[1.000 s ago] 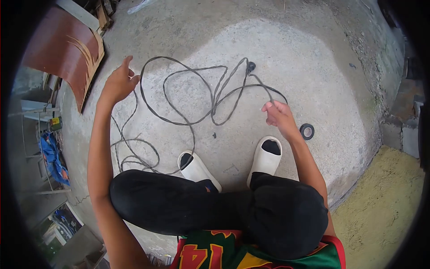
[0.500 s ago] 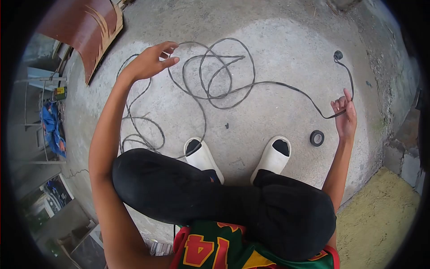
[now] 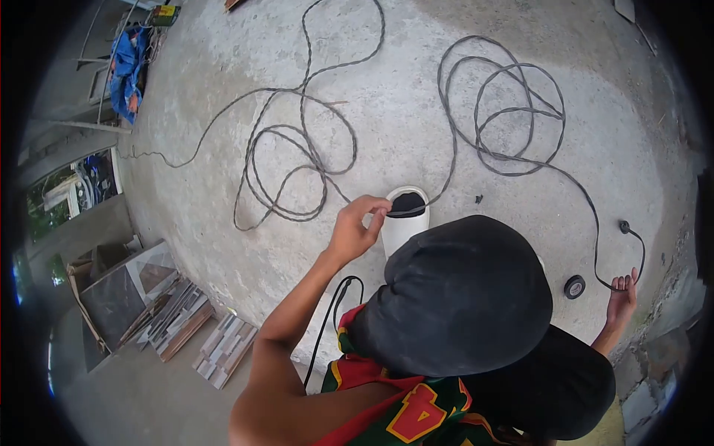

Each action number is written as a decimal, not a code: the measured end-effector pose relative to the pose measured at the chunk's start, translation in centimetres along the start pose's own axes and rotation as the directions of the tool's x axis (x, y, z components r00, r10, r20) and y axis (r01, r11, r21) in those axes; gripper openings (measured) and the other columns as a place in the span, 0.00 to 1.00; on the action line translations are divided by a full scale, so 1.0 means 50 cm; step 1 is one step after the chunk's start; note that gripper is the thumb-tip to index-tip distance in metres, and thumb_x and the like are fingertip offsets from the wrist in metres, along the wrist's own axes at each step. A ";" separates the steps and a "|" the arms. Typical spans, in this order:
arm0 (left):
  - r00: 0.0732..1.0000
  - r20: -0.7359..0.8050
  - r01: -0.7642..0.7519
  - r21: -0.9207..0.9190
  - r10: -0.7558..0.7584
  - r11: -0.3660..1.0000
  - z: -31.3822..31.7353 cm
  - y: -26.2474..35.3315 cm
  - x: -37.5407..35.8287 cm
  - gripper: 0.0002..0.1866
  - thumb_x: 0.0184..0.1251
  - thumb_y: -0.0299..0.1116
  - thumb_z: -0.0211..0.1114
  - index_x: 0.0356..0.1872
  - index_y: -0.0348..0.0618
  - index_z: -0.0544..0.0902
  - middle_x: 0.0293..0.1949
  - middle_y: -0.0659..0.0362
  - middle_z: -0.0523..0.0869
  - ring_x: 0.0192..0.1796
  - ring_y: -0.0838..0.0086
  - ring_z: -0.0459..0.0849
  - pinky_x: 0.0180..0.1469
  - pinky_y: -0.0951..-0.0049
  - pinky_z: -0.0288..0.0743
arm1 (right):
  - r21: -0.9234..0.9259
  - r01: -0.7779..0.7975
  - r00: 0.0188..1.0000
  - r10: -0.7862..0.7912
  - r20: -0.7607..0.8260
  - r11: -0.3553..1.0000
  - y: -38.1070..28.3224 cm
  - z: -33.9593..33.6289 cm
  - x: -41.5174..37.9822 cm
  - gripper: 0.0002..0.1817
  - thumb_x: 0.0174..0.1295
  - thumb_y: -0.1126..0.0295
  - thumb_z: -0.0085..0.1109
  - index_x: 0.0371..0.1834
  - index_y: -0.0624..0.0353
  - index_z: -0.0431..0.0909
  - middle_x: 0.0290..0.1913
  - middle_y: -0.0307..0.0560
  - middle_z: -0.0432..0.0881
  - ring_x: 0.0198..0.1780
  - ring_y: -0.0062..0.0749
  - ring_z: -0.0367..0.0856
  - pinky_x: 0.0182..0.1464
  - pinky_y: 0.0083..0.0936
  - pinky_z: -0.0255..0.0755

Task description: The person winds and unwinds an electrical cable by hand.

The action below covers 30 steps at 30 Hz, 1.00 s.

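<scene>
Cable [image 3: 578,177] loops on concrete floor [image 3: 405,111], crosses white slipper [image 3: 398,232]. Left hand [image 3: 355,232]: thumb and fingertips pinch cable over slipper. Right hand [image 3: 623,299]: half-open, cable across fingers; whether gripped, can't tell. Tape roll [image 3: 574,287] nearby.

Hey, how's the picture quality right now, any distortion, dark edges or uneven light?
Head view: strong wide-angle bending, black rounded corners; the light grey concrete floor is evenly lit, without hard shadows; the twisted dark cable reads clearly; the patterned plank stack at lower left looks stretched.
</scene>
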<state>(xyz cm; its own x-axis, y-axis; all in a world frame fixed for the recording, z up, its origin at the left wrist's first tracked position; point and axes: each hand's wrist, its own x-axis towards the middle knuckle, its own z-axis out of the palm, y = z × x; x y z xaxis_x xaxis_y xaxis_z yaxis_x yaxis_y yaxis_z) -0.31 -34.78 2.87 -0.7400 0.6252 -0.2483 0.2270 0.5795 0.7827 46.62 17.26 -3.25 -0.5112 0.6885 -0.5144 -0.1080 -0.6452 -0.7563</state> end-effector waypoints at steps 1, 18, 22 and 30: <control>0.998 0.057 -0.012 -0.029 0.013 1.000 0.023 0.001 -0.031 0.08 0.62 0.20 0.60 0.41 0.38 0.82 0.36 0.52 0.85 0.42 0.62 0.85 0.45 0.69 0.76 | -0.015 -0.030 0.999 0.030 -0.014 0.999 -0.013 -0.013 0.011 0.22 0.68 0.72 0.53 0.64 0.63 0.67 0.36 0.35 0.73 0.43 0.22 0.72 0.58 0.27 0.66; 0.977 0.213 0.050 -0.303 0.017 0.952 0.069 -0.072 -0.063 0.10 0.61 0.22 0.60 0.43 0.42 0.81 0.37 0.53 0.84 0.41 0.60 0.84 0.44 0.65 0.77 | -0.344 -0.063 0.961 -0.036 -0.274 0.937 0.014 0.170 0.050 0.12 0.67 0.72 0.55 0.51 0.65 0.75 0.23 0.35 0.67 0.29 0.23 0.70 0.45 0.25 0.73; 0.980 0.194 0.014 -0.276 0.041 0.961 0.038 -0.080 -0.029 0.09 0.61 0.23 0.60 0.42 0.41 0.82 0.37 0.54 0.84 0.42 0.60 0.83 0.45 0.65 0.77 | -0.318 -0.098 0.951 -0.006 -0.311 0.943 0.036 0.213 0.057 0.11 0.66 0.72 0.55 0.49 0.64 0.75 0.22 0.35 0.68 0.29 0.24 0.71 0.44 0.25 0.74; 0.987 -0.123 0.086 -0.135 -0.103 0.987 -0.025 -0.151 0.061 0.09 0.59 0.23 0.61 0.41 0.39 0.82 0.36 0.52 0.85 0.34 0.63 0.84 0.37 0.70 0.78 | -0.365 -0.127 0.958 0.019 -0.288 0.922 0.046 0.207 0.064 0.11 0.66 0.71 0.56 0.50 0.62 0.76 0.25 0.35 0.73 0.30 0.23 0.72 0.42 0.24 0.74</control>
<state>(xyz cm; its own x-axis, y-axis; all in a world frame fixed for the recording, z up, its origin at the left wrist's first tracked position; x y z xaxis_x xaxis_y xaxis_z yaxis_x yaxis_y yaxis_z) -5.07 -37.92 -3.10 -0.8317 0.4930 -0.2555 0.0745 0.5552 0.8284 35.90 14.58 -2.45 -0.2464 0.7425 -0.6229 0.2764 -0.5622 -0.7795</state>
